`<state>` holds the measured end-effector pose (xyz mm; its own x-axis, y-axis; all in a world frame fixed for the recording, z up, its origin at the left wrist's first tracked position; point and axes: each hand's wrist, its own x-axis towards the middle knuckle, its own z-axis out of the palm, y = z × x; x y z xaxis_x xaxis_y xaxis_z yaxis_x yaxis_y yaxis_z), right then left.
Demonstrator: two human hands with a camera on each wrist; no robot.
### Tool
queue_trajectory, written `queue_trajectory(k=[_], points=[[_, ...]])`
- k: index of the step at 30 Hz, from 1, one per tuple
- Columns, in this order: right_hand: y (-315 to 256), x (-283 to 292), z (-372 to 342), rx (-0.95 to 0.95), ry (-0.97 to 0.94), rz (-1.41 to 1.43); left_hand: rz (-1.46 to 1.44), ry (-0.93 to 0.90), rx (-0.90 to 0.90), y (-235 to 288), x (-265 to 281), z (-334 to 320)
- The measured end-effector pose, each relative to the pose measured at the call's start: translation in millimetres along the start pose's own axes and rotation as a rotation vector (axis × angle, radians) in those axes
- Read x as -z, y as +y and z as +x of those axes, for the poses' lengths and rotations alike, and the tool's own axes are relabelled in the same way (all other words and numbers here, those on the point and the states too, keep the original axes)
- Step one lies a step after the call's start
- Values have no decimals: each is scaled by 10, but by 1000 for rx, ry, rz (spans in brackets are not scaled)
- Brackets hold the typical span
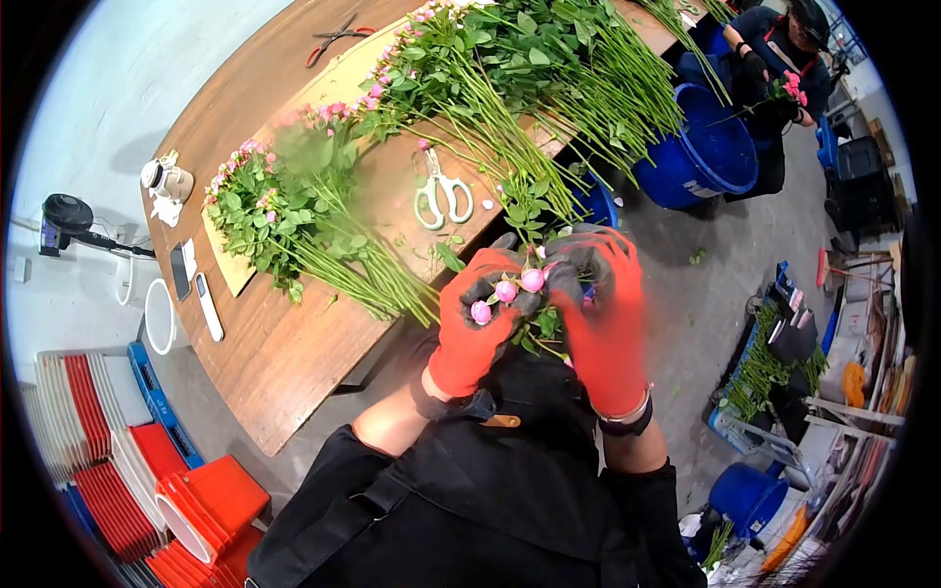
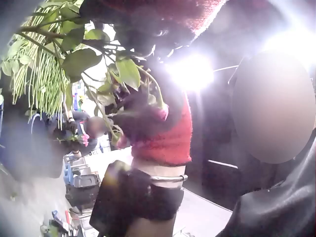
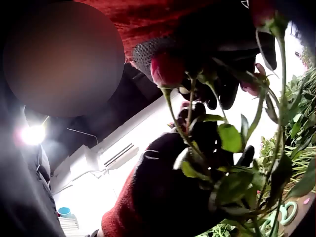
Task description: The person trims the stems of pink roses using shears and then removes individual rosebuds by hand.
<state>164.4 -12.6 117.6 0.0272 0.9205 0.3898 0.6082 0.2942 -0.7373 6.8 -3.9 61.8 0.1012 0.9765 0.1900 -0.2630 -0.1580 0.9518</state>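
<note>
In the head view, my left hand, in a red glove with dark palm and fingers, grips the stem of a spray of pink roses in front of my chest. Its pink rose heads stick out between the hands. My right hand, gloved alike, has curled fingers and thumb on the upper part of the spray, beside the blooms. The right wrist view shows a bud close under the right hand's fingers, and green leaves over the left hand. Gloves and leaves hide the exact pinch point.
Cut roses with long green stems cover much of the wooden table. Pale-handled scissors lie near its edge, red-handled pruners farther back. A blue bucket stands beyond, near another person. Orange crates are stacked at left.
</note>
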Motion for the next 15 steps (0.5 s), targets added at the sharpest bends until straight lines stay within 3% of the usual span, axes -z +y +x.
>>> queue_trajectory(k=[3,6,10,13,15], points=[[146,-26,-24,-76,102,59,11,-12,13,62,29,6],[148,15,34,0,120,89,3,-5,80,107,12,18],[10,247,88,175,12,-84,-125,-53,101,-4,53,8],[28,366,119,193,114,32,-377,-55,36,84,-26,0],[77,406,85,97,174,169,-516,-39,11,132,-82,-9]])
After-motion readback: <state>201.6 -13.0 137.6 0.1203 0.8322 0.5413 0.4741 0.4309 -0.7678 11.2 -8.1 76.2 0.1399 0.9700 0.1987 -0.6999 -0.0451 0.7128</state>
